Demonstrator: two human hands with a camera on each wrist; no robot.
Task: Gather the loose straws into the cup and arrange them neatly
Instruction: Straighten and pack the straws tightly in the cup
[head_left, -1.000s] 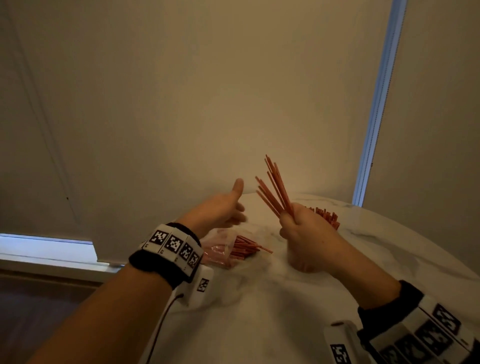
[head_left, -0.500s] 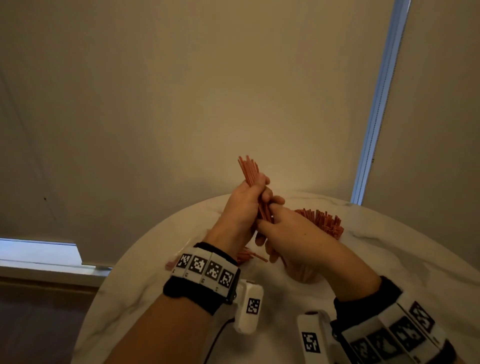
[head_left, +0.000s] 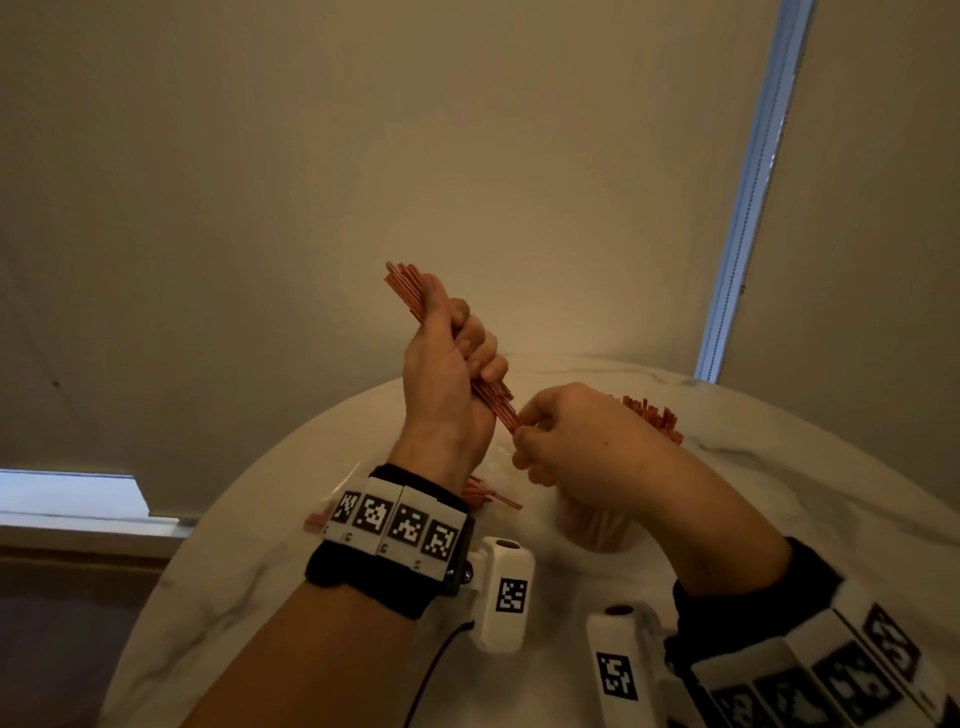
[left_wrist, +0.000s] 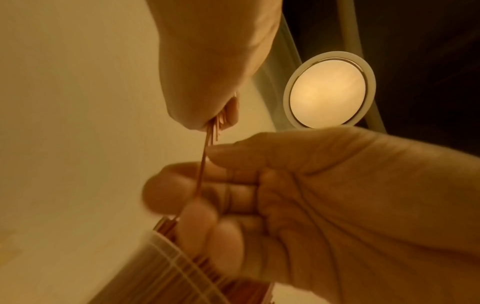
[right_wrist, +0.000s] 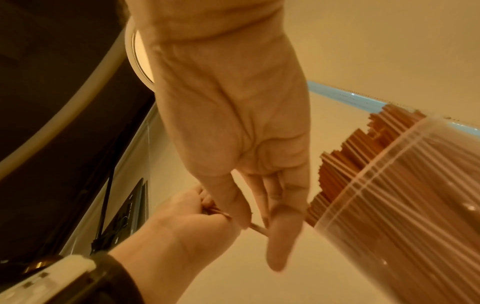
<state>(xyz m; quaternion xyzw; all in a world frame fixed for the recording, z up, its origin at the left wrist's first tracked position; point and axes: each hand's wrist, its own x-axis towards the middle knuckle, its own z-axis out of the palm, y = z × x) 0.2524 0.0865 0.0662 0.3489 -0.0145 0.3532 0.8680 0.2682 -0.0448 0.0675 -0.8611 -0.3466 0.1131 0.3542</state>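
**Straw bundle held up over the table, cup half hidden**

A bunch of red straws (head_left: 451, 343) is gripped in the left hand (head_left: 447, 374), fingers wrapped round it, tilted, raised above the white table (head_left: 779, 499). Its lower end is pinched by the right hand (head_left: 571, 441) at the fingertips. The clear ribbed cup (right_wrist: 405, 205), already packed with straws, is seen just right of the bundle, partly hidden behind the right hand. A few loose straws (head_left: 485, 496) are left lying on the table below the bundle, beside the left wrist.
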